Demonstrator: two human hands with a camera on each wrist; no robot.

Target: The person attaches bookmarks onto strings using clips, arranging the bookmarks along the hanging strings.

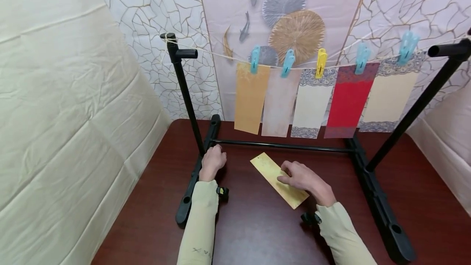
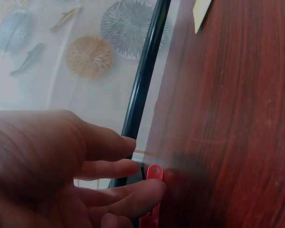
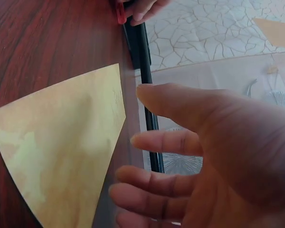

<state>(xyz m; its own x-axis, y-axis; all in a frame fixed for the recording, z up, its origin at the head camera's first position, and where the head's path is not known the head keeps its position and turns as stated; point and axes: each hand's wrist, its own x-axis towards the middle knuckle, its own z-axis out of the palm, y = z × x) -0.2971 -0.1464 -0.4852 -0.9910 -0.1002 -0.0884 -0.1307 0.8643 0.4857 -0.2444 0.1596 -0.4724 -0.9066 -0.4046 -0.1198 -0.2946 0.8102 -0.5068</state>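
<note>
A yellow paper strip (image 1: 275, 178) with faint blotches lies slantwise on the brown table. My right hand (image 1: 302, 176) hovers over its right side, fingers slightly bent and thumb apart; in the right wrist view a gap separates the fingertips from the paper. My left hand (image 1: 213, 159) is beside the stand's left foot. In the left wrist view, a red clothespin (image 2: 155, 172) is at its fingertips, partly covered by a finger, while the thumb stays apart; whether they touch cannot be told.
A black stand (image 1: 185, 93) carries a string. Hanging from it are an orange strip (image 1: 251, 97), a pale pink strip (image 1: 280, 101), a white strip (image 1: 312, 105), a red strip (image 1: 349, 103) and a cream strip (image 1: 390, 93), held by blue clothespins (image 1: 288, 63) and a yellow clothespin (image 1: 321, 63).
</note>
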